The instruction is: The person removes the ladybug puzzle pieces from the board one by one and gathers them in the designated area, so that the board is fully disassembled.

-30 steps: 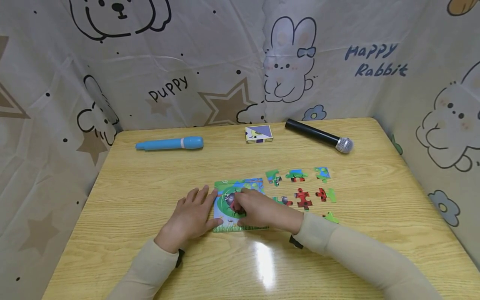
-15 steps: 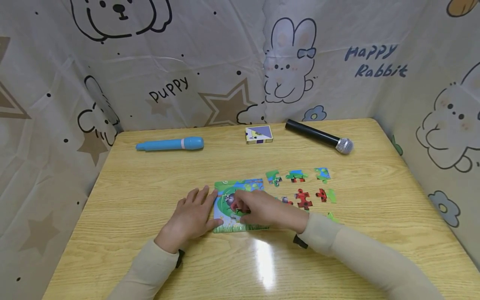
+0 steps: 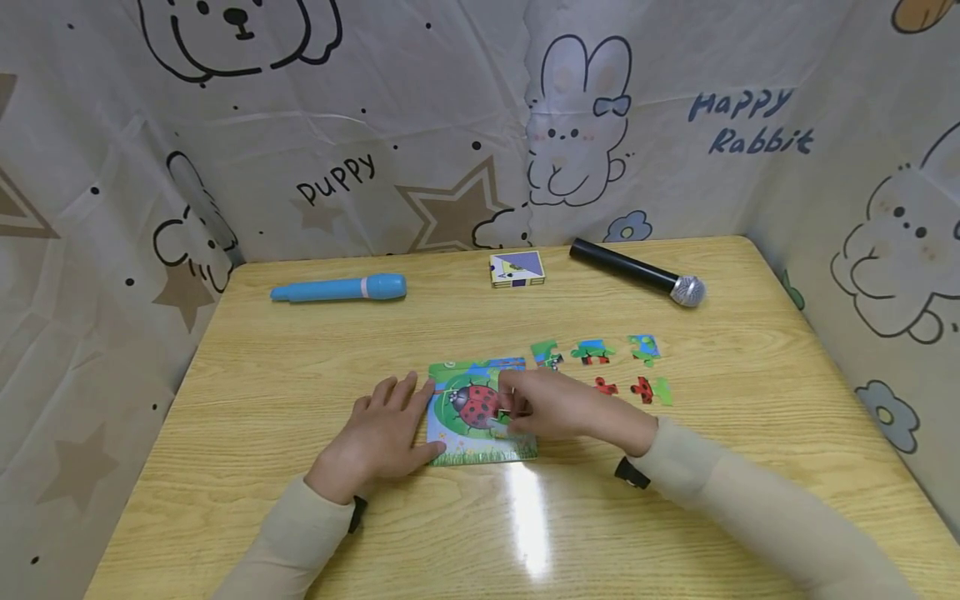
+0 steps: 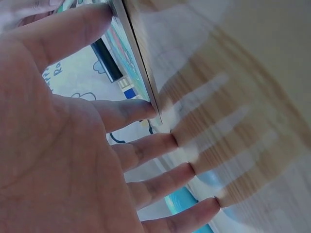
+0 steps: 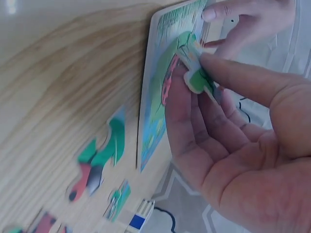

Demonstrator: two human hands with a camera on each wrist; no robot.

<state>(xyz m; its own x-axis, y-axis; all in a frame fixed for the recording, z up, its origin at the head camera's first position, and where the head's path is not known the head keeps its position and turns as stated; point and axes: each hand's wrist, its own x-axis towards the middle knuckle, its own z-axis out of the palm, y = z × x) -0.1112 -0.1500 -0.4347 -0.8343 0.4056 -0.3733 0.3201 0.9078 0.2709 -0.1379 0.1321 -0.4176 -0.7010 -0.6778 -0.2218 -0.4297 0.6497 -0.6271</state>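
A puzzle board [image 3: 465, 455] with a ladybug picture and a grass border lies mid-table. My left hand [image 3: 381, 427] rests beside it with spread, straight fingers; the thumb and index fingertip touch the board's left edge, as the left wrist view also shows. Over the board's right side is my right hand [image 3: 555, 404], pinching a small puzzle piece [image 5: 197, 80] between thumb and fingers. Green and pale patches show on that piece, and it is tilted off the board. Right of the board lie loose puzzle pieces [image 3: 592, 350], some hidden behind the right hand and forearm.
Along the table's back are a blue stick-shaped thing [image 3: 341, 288] with a thick rounded end, a playing-card box [image 3: 517, 269] and a black microphone [image 3: 637, 273] with a silver head. Patterned fabric [image 3: 420, 125] hangs behind and at both sides of the table [image 3: 420, 533].
My right hand has moved right across the board, uncovering the printed ladybug and covering some loose pieces. The pinched piece now shows between its fingers. My left hand has stayed in place.
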